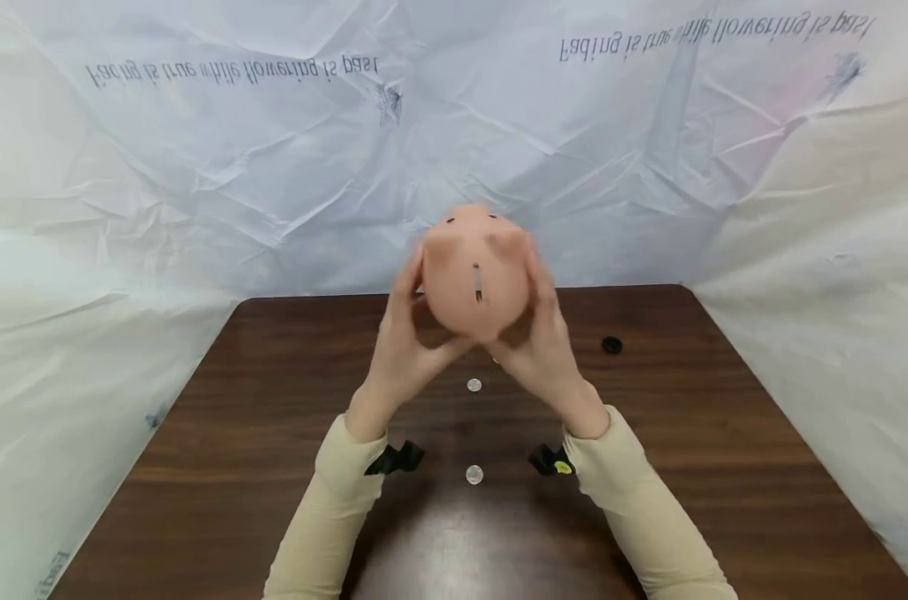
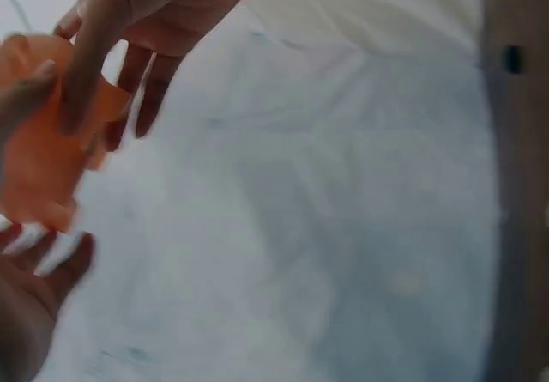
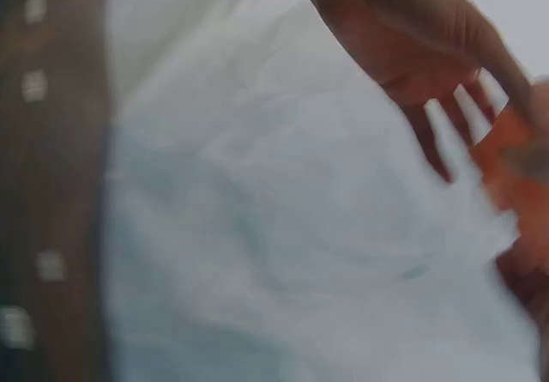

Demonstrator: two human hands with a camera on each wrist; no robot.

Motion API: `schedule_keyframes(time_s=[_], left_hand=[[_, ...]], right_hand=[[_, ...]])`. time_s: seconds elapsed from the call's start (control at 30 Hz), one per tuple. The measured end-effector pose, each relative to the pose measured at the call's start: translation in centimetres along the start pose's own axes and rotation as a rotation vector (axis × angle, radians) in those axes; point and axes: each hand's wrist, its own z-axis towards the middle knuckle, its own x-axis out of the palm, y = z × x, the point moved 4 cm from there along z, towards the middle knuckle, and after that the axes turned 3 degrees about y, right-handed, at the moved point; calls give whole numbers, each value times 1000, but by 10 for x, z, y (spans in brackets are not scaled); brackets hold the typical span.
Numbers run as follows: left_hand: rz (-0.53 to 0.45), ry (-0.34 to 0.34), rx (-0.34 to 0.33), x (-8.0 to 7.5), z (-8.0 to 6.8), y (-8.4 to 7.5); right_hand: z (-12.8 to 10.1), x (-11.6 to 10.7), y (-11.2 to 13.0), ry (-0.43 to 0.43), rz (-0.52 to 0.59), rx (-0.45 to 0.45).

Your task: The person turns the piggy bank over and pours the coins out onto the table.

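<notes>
A pink piggy bank [image 1: 454, 312] is held up over the far part of the table, its coin slot facing the head camera. My left hand [image 1: 407, 354] grips its left side, with the thumb along the bottom edge. On the other side my right hand [image 1: 541, 354] holds it the same way, and the two thumbs come close together at the bottom. Blurred, the orange-looking piggy bank [image 2: 39, 159] shows between both hands in the left wrist view. At the right wrist view's edge, only part of the piggy bank [image 3: 506, 163] appears.
On the dark wooden table [image 1: 273, 417] lie a silver coin [image 1: 474, 385], a nearer coin [image 1: 474, 475] and another coin partly hidden by the right thumb. A small black round piece [image 1: 612, 344] lies to the right. White plastic sheeting [image 1: 273, 183] hangs behind and at both sides.
</notes>
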Motion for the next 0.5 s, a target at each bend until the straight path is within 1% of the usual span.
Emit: schedule_keyframes(time_s=[0.03, 0.07, 0.13, 0.17, 0.2, 0.23, 0.27, 0.3, 0.33, 0.4, 0.5], left_hand=[[-29, 29, -117, 5, -3, 15], [-57, 57, -254, 9, -7, 31], [-100, 124, -530, 18, -22, 59], [-120, 155, -649, 22, -30, 70], [-136, 185, -744, 26, -38, 79], [-145, 211, -816, 28, -46, 85], [-154, 228, -866, 30, -53, 90], [-163, 242, -891, 32, -57, 92], [-160, 244, -899, 33, -59, 94], [-184, 229, -880, 33, -58, 93], [-198, 185, -831, 30, -48, 89]], right_hand=[[-5, 4, -14, 48, 24, 132], [-12, 7, -28, 101, 31, 278], [-29, 16, -54, 216, 55, 555], [-38, 20, -64, 268, 70, 666], [-45, 23, -71, 316, 90, 754], [-52, 27, -76, 359, 94, 815], [-57, 29, -80, 391, 92, 849], [-60, 31, -82, 409, 100, 866], [-61, 32, -82, 416, 110, 874], [-58, 31, -80, 409, 111, 854], [-47, 27, -76, 387, 95, 805]])
